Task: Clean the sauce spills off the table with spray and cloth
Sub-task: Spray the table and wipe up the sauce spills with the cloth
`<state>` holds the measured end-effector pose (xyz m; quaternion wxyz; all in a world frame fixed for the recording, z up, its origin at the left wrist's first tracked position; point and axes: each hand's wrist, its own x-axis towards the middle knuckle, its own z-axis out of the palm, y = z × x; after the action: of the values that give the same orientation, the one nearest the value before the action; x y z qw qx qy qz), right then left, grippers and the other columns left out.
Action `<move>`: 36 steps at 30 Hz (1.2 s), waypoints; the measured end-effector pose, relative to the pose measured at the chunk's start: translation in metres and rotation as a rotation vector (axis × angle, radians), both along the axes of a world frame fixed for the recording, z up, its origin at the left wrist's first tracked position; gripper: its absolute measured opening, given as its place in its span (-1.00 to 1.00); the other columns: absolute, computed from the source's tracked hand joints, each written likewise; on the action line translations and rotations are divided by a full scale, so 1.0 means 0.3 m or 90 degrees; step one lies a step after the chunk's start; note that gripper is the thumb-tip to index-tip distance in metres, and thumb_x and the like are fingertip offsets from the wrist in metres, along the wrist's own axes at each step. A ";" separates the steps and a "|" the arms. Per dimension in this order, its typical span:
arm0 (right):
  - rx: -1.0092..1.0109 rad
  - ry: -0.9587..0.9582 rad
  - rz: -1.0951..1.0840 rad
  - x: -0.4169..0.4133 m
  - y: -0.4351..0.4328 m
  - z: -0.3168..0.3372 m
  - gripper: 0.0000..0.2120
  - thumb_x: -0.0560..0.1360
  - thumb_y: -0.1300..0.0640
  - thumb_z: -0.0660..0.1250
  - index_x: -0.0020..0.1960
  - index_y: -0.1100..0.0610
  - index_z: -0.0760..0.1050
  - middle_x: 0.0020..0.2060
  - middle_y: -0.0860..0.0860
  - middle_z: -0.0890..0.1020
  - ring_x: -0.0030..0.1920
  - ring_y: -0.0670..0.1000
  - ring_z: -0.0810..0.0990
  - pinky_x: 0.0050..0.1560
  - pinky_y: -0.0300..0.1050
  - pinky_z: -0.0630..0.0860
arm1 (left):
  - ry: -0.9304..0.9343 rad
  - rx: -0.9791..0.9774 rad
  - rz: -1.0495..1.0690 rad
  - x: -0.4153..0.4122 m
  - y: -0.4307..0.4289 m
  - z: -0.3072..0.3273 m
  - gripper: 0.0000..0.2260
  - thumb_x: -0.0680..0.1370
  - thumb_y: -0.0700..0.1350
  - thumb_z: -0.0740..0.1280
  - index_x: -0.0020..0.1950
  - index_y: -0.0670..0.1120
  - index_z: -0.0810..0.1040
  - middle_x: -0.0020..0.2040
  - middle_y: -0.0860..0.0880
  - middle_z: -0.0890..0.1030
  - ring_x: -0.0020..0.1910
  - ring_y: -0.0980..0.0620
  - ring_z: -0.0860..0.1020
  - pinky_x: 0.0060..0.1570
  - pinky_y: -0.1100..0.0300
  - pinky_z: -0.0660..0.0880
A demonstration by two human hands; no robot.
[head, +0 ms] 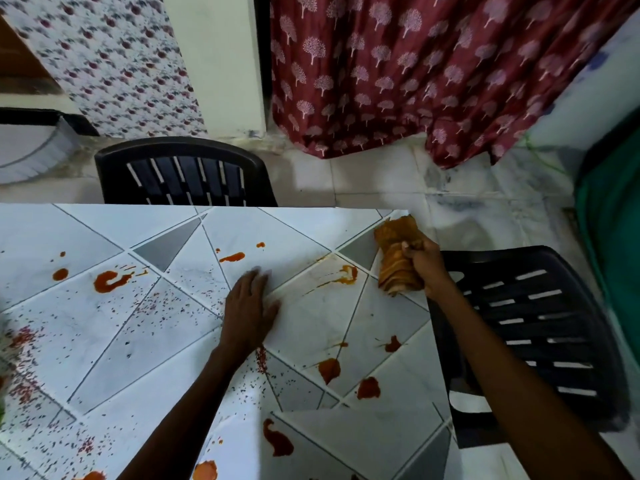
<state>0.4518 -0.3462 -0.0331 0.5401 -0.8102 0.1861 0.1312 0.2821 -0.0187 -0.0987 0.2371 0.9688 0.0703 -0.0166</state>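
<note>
Head view: table [104, 341] mostly dirty, sauce spills [110, 280] from 9 to 6 o'clock plus a smeared one [346, 275] at 2, so wiping looks barely begun; no spray in view. Left hand [249, 306] flat, fingers straight, pressing the tabletop at centre; right hand [424, 263] curled tight round the bunched cloth [398, 258] at 2 o'clock, table edge

Table [104, 341] is showing white marble with grey triangles and dark lines, red-orange sauce spills [102, 284] blotching it. Cloth [398, 261] is looking orange-brown; curtain [415, 74] is showing maroon with pale tree print, chair [173, 147] black.
</note>
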 end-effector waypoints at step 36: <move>-0.005 -0.065 0.377 -0.335 0.875 0.020 -0.71 0.60 0.35 0.25 0.29 0.21 0.55 0.03 0.07 0.65 0.02 0.08 0.63 -0.06 -0.41 0.49 | 0.032 0.084 0.253 -0.472 0.474 -0.006 -0.44 0.53 0.20 0.24 0.42 -0.09 0.39 0.43 -0.14 0.39 0.35 -0.18 0.40 0.25 -0.07 0.41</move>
<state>0.3513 -0.0838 -0.0269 0.4836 -0.8369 -0.0851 0.2417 0.1405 0.1235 -0.1004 0.1696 0.9486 0.2670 0.0107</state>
